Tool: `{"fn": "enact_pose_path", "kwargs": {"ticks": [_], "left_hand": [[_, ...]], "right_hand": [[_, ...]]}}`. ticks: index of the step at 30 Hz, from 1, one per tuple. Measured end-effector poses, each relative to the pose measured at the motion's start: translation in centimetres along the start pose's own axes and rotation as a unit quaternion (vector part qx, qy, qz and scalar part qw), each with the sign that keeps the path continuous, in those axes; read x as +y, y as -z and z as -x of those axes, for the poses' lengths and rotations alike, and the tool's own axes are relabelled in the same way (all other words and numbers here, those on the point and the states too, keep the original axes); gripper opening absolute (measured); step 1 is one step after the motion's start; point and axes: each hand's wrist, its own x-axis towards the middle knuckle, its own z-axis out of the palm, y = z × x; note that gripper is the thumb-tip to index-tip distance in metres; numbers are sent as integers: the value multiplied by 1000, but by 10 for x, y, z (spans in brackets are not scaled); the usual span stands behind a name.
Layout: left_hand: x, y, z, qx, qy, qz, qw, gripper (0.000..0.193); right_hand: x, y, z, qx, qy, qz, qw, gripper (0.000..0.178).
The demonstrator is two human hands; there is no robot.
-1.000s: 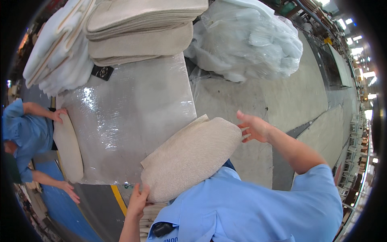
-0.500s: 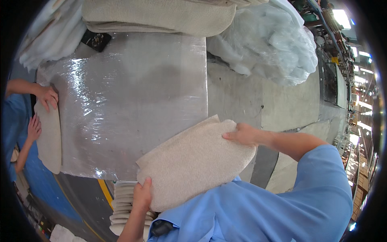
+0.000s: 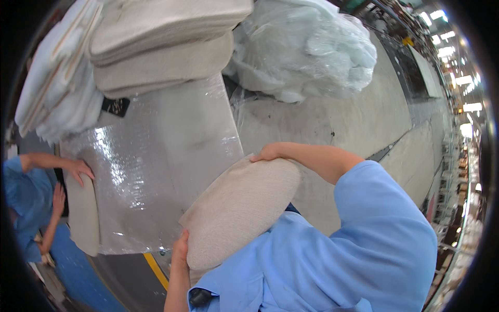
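Note:
A beige, fabric-like mat with rounded ends (image 3: 240,208) is held slantwise in front of my body, over the near edge of the plastic-covered table (image 3: 171,151). My left hand (image 3: 180,249) grips its lower left end, the thumb on the upper face. My right hand (image 3: 269,152) is closed on its far upper edge, fingers partly hidden. Whether there is one layer or more between my hands, I cannot tell.
At the left, a co-worker's hands (image 3: 78,169) rest by another beige mat (image 3: 83,213). Stacked beige mats (image 3: 166,62), folded white padding (image 3: 62,78) and a small black item (image 3: 115,106) lie at the far side. Bundled clear plastic (image 3: 306,52) sits on the floor beyond.
The view has shifted, showing more of the far stack. My right hand has moved to the mat's far edge, and the mat now lies at a steeper slant with its layers closer together.

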Motion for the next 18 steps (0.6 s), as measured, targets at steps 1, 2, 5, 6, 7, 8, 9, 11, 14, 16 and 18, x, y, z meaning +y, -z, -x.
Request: {"fn": "enact_pose_path", "kwargs": {"ticks": [1, 2, 5, 6, 7, 8, 9, 11, 14, 16, 18], "left_hand": [[1, 3, -5, -32, 0, 43, 999, 74], [6, 2, -1, -47, 1, 71, 996, 75], [3, 3, 25, -73, 3, 125, 989, 77], [14, -6, 50, -80, -1, 122, 989, 79], [24, -12, 74, -85, -7, 121, 989, 80], [30, -15, 95, -83, 4, 99, 992, 78], [35, -16, 112, -81, 18, 75, 994, 76], [35, -26, 132, -62, 37, 37, 997, 71], [40, -43, 129, -30, 30, -5, 999, 68], [23, -41, 102, -29, 0, -10, 1000, 71], [13, -44, 90, -6, -29, -47, 998, 73]], "right_hand": [[5, 1, 8, 6, 0, -96, 995, 89], [11, -1, 15, 9, 2, -192, 981, 92], [24, 7, 62, 33, 16, -315, 948, 102], [31, 7, 86, 45, 4, -323, 945, 104], [35, 6, 115, 56, -5, -331, 942, 107], [33, 5, 140, 67, -17, -327, 942, 107], [33, -2, 158, 52, -10, -310, 949, 108], [28, -20, 179, 13, 4, -262, 965, 110], [16, -33, 173, 1, -2, -191, 982, 112], [7, -34, 156, 34, -31, -144, 988, 108], [10, -41, 127, 74, -56, -83, 992, 106]]}}
